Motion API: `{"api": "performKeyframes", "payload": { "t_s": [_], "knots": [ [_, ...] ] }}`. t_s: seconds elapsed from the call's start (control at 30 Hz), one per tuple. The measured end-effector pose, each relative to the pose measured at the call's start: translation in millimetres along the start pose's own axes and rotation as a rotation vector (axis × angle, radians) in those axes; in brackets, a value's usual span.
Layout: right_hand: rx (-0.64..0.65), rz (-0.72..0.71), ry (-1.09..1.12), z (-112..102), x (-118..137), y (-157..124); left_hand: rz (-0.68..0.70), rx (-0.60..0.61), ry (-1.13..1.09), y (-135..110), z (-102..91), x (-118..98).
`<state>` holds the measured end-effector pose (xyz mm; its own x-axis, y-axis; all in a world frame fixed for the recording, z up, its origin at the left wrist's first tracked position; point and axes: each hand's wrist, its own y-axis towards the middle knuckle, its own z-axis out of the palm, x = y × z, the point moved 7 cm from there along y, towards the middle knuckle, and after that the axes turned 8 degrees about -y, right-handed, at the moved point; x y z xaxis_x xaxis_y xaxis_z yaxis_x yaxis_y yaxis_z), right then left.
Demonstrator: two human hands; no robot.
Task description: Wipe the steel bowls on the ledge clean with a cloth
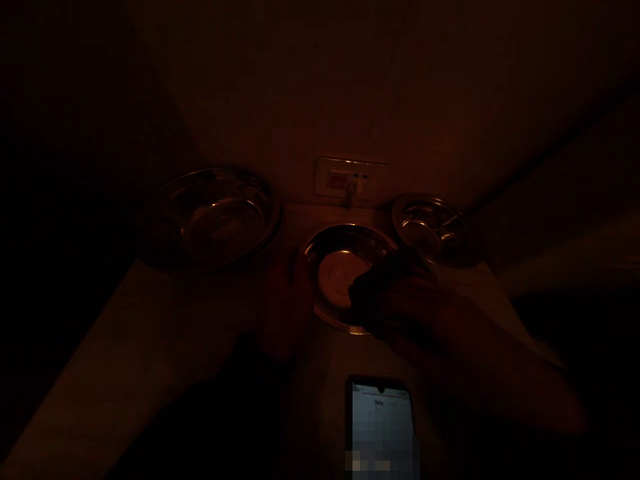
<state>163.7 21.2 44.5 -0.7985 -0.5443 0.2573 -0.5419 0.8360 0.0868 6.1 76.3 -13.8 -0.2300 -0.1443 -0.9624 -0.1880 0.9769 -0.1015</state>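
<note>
The picture is very dark. A round metal dish point(343, 277) with a raised rim and flat bottom lies in the middle of the table. At its left rim is my left hand point(285, 303); it seems to hold the edge, though its fingers barely show. My right hand point(415, 307) reaches in from the right over the dish, its fingers closed round a dark bunched thing point(373, 283) that looks like a cloth. That cloth touches or hovers over the right part of the dish; I cannot tell which.
A larger metal dish point(225, 223) stands at the back left, a smaller one point(430, 230) at the back right. A lit phone point(384, 427) lies in front on the pale table point(125, 347). Behind, a wall socket point(351, 179) has a plug in it.
</note>
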Motion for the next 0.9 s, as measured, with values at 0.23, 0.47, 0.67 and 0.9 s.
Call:
{"api": "performKeyframes", "payload": {
  "t_s": [0.23, 0.47, 0.67, 0.9],
  "knots": [
    [-0.036, -0.005, 0.050, 14, 17, 9, 0.005, 0.009, -0.036, -1, 2.6, -1],
    [-0.016, -0.016, 0.027, 1, 7, 1, -0.015, -0.005, -0.035, -1, -0.6, 1],
    [-0.051, -0.012, 0.044, 16, 21, 8, 0.000, 0.008, -0.058, -2, -0.3, 0],
    [0.009, -0.009, 0.004, 2, 4, -2, -0.017, -0.002, -0.054, -3, -1.7, 1]
  ]
}}
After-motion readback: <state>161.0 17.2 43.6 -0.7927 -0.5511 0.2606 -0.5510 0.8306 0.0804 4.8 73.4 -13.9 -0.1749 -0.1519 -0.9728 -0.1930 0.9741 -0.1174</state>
